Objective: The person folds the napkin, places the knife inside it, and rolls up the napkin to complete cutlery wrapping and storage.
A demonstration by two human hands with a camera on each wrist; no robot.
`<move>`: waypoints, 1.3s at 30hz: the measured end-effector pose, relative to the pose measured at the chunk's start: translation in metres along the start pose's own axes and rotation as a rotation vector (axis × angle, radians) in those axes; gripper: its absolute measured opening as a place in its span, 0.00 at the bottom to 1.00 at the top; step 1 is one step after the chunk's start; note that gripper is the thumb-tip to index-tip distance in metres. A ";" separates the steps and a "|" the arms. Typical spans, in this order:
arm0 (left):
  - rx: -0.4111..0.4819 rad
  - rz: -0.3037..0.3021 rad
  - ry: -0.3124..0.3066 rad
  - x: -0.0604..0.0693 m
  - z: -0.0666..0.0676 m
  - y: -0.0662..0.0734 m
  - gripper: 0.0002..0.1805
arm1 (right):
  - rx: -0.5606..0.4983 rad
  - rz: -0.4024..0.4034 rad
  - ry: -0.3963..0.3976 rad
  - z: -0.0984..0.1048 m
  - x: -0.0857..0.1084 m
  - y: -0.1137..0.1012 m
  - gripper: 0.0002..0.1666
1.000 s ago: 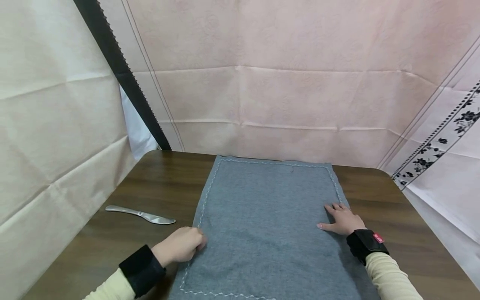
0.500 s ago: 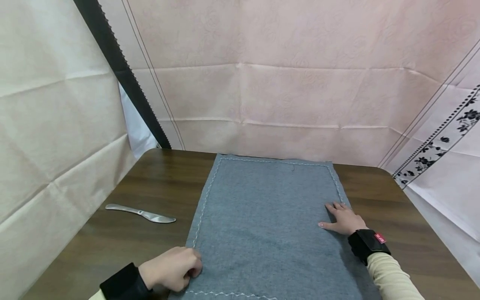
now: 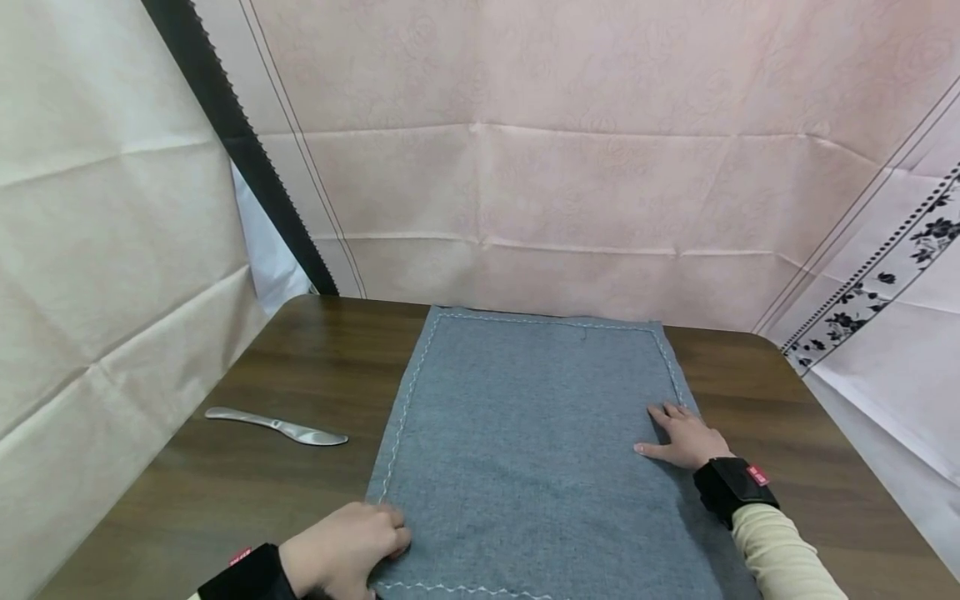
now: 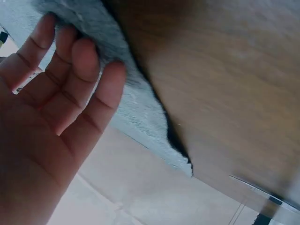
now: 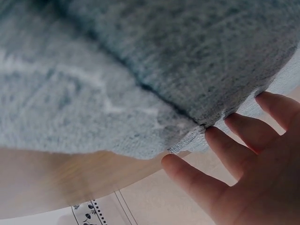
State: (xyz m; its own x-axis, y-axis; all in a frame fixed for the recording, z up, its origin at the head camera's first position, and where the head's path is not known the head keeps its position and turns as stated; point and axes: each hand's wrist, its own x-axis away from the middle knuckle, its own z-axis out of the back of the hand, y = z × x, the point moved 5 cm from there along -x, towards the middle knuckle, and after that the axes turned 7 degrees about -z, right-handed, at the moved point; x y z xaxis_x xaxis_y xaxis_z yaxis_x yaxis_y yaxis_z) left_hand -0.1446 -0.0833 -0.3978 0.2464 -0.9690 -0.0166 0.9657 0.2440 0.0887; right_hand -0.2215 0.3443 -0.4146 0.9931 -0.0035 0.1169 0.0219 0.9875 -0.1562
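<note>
A blue-grey cloth with pale wavy stitching inside its border lies spread over the table. At its near left corner, the left hand rests on the cloth's edge with its fingers bent downward. In the left wrist view, the fingertips of the left hand touch the cloth, and the thumb is out of sight. My right hand lies on the right edge with fingers spread. Seen from the right wrist, the fingertips of that right hand touch the cloth beside a dark crease.
A silver table knife lies on the brown wooden table, left of the cloth. Pale fabric hangings stand behind the table and along both sides. The cloth's far edge reaches the table's back edge.
My left hand has slid down the cloth's left edge toward the near corner, slowing in the last half second. The right hand has stayed in place.
</note>
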 end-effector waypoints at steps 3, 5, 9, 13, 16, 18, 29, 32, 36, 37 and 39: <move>-0.042 0.000 0.000 -0.001 0.002 0.003 0.13 | 0.005 0.001 0.001 0.001 0.000 -0.001 0.51; -0.025 -0.002 0.014 -0.001 0.004 0.002 0.12 | 0.006 0.006 0.006 0.002 0.000 -0.001 0.51; -0.009 -0.003 0.069 -0.001 0.014 -0.003 0.13 | 0.018 0.019 0.044 0.004 0.001 -0.001 0.49; -0.120 -0.038 0.174 -0.006 0.025 -0.007 0.12 | 0.045 0.052 0.135 0.010 0.004 -0.013 0.37; -0.154 -0.062 0.247 -0.015 0.028 -0.008 0.13 | 0.046 0.109 0.223 0.015 0.006 -0.036 0.24; -0.111 -0.056 0.275 -0.022 0.029 -0.010 0.13 | 0.008 0.163 0.261 0.017 0.007 -0.059 0.18; 0.103 0.007 0.224 -0.062 0.021 -0.026 0.07 | -0.461 0.616 -0.110 -0.007 0.022 -0.192 0.12; 0.170 0.023 0.213 -0.065 0.019 -0.028 0.07 | -0.502 0.667 -0.190 -0.012 0.027 -0.219 0.13; 0.233 -0.007 0.264 -0.065 0.019 -0.026 0.13 | -0.536 0.723 -0.227 -0.017 0.035 -0.245 0.09; 0.239 -0.020 0.288 -0.065 0.019 -0.025 0.13 | -0.535 0.729 -0.219 -0.018 0.036 -0.249 0.08; 0.247 -0.040 0.343 -0.064 0.021 -0.024 0.14 | -0.536 0.726 -0.192 -0.019 0.038 -0.254 0.07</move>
State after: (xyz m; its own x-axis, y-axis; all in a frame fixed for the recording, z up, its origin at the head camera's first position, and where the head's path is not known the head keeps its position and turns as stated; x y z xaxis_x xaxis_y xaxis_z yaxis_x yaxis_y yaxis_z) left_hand -0.1853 -0.0282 -0.3782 0.2629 -0.8985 -0.3516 0.9365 0.1500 0.3168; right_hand -0.1874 0.0900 -0.3893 0.7489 0.6618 -0.0350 -0.5015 0.5314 -0.6827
